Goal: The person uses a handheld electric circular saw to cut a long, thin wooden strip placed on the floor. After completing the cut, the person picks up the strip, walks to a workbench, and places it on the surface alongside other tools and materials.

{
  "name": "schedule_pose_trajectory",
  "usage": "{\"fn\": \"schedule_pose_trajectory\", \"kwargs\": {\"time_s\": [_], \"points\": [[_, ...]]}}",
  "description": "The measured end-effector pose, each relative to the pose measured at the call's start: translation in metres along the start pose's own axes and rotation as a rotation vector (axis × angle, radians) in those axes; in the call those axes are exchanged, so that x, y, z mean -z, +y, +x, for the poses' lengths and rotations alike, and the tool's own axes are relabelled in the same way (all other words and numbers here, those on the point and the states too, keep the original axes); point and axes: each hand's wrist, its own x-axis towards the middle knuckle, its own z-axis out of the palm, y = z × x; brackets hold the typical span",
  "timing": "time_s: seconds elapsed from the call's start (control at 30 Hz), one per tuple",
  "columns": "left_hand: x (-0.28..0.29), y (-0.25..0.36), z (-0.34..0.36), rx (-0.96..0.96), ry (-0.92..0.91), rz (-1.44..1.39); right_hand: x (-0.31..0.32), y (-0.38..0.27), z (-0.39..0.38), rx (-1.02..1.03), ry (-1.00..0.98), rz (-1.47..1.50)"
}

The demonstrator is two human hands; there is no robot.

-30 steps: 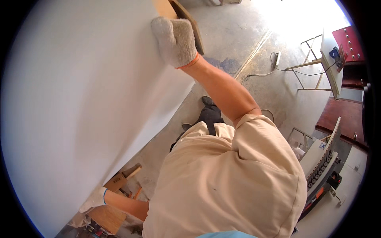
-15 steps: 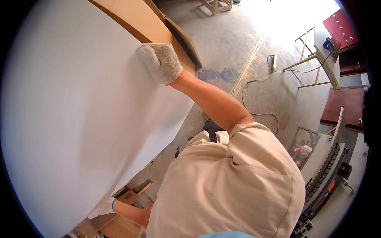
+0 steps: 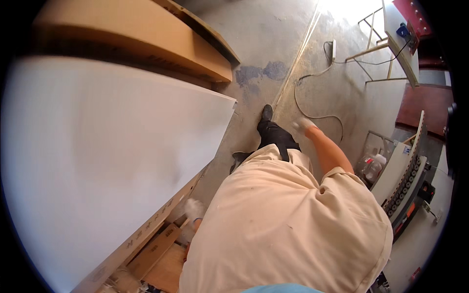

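A large white panel (image 3: 122, 161) lies flat across the left side, on top of a long cardboard package (image 3: 146, 227) whose side shows below its near edge. My left hand (image 3: 194, 209), in a pale work glove, is just off that near edge. It is smeared by motion, so its fingers cannot be read. My right hand (image 3: 304, 124), gloved too, hangs over the floor to the right of my legs, away from the panel. Its fingers are blurred, and no object shows in it.
A tan cardboard box (image 3: 146, 36) lies beyond the panel's far edge. A cable (image 3: 315, 116) loops over the concrete floor ahead. At the right stand a metal-legged table (image 3: 398, 46) and a machine with a row of rollers (image 3: 408, 190). Smaller cardboard (image 3: 155, 251) lies low at left.
My right hand has come off the panel's far edge and swung right, down beside my legs. The left hand has left the near edge and drawn toward my body. The panel sits lower in view.
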Motion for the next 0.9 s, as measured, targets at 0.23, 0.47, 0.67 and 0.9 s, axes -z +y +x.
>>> {"fn": "schedule_pose_trajectory", "kwargs": {"time_s": [0.23,0.47,0.67,0.9], "points": [[0.235,0.038,0.023,0.032,0.045,-1.093,-0.05,0.157,-0.072,-1.069,-0.325,0.956],[0.438,0.014,0.188,-0.275,0.038,-0.914,0.059,0.114,0.018,-0.609,0.046,1.424],[0.692,0.047,0.294,-0.286,0.068,-1.301,0.12,0.085,0.041,-0.558,0.279,1.421],[0.942,0.143,0.366,-0.756,0.176,-0.82,-0.001,0.178,-0.043,-0.654,0.32,0.333]]}}
